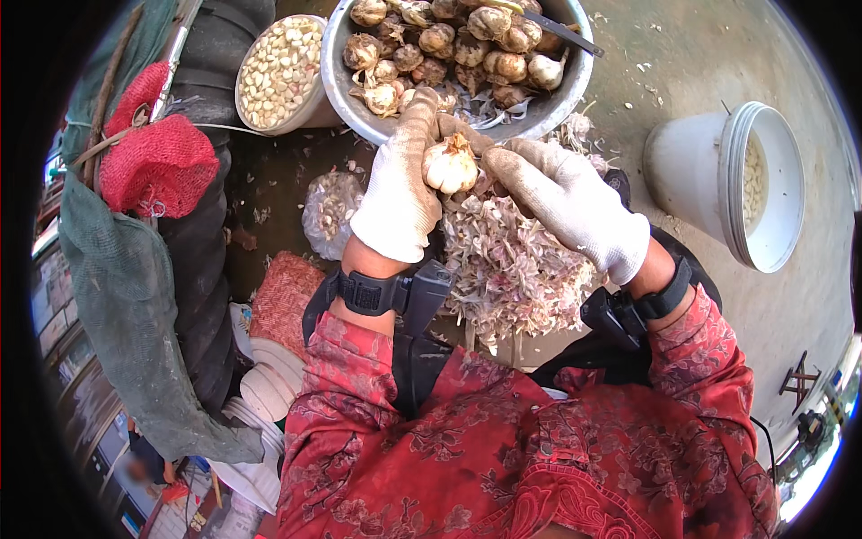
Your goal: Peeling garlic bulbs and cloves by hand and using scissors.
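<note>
A whole garlic bulb (450,166) with tan, peeling skin sits in the grip of my left hand (401,185), which wears a white knit glove with soiled fingers. My right hand (569,195), gloved the same way, has its bent fingertips at the bulb's right side; whether they grip it is hidden. Just beyond both hands stands a metal basin (333,71) full of unpeeled garlic bulbs (438,40). A knife (562,30) with a dark handle rests across the basin's right rim. Below my hands lies a heap of garlic skins (518,269).
A bucket of peeled cloves (279,74) stands left of the basin. On the right, a white bucket (687,168) holds more cloves. A clear plastic bag (330,215), a red mesh sack (286,296) and a large black corrugated pipe (195,269) lie left. A person (145,458) appears far lower left.
</note>
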The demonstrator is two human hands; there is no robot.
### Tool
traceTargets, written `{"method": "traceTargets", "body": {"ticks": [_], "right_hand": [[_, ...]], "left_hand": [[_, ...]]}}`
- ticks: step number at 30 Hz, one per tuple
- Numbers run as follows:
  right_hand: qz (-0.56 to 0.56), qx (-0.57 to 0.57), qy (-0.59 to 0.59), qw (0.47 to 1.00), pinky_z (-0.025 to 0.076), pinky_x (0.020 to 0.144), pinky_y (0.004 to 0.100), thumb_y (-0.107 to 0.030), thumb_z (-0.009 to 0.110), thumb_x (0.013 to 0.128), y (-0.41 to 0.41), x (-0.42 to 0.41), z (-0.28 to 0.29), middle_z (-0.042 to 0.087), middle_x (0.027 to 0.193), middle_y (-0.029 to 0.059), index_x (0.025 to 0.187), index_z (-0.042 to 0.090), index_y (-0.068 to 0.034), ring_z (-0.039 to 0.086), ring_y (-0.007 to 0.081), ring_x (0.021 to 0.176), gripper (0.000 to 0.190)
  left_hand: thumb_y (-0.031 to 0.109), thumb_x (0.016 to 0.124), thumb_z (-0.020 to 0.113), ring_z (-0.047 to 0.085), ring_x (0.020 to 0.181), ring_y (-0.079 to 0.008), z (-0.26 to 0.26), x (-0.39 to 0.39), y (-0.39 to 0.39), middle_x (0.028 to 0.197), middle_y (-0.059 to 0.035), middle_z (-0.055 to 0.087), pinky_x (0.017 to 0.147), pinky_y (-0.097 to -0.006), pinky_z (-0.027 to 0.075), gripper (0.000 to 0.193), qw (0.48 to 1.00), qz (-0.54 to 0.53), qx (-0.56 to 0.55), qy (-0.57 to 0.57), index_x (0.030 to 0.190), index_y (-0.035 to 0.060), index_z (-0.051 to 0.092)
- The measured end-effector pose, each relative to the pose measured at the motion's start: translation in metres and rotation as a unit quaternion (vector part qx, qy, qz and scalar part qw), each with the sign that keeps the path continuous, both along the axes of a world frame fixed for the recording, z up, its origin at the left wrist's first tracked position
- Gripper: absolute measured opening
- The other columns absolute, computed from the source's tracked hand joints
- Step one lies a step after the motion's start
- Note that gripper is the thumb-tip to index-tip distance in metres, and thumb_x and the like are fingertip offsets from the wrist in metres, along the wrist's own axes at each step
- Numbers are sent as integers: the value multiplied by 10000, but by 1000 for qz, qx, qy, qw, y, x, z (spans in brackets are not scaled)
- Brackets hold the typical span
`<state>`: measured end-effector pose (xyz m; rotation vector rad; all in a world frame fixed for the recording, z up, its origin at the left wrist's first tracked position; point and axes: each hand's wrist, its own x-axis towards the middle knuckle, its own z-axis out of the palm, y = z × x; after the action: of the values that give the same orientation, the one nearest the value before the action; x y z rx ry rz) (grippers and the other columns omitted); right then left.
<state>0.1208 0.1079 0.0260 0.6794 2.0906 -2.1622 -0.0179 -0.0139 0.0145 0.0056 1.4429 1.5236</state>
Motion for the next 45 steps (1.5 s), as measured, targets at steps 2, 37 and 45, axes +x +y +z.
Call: {"method": "traceTargets", "body": {"ticks": [2,37,45], "right_hand": [[-13,-2,1,1000,468,761,312,-397,486,980,-2,0,-3,651,867,91,1035,625,10,580,137,820,434],[-51,-213,-115,969,317,489,210,-476,582,925,4,-3,6,516,629,-65,799,650,-65,409,24,556,436],[-50,-165,-44,984,468,719,223,-398,603,938,-5,-3,-2,683,888,9,1004,700,4,564,46,793,419]], "left_hand": [[512,975,408,607,578,-124,-2,1,2,721,-26,640,443,-220,435,496,1000,19,-15,-8,852,82,622],[387,1020,402,556,893,-132,0,21,2,1008,-55,596,798,-270,471,429,984,-84,9,158,1154,8,552],[457,1005,398,554,849,-104,9,18,3,990,-35,598,729,-262,491,481,994,-83,-39,63,1165,32,557]]}}
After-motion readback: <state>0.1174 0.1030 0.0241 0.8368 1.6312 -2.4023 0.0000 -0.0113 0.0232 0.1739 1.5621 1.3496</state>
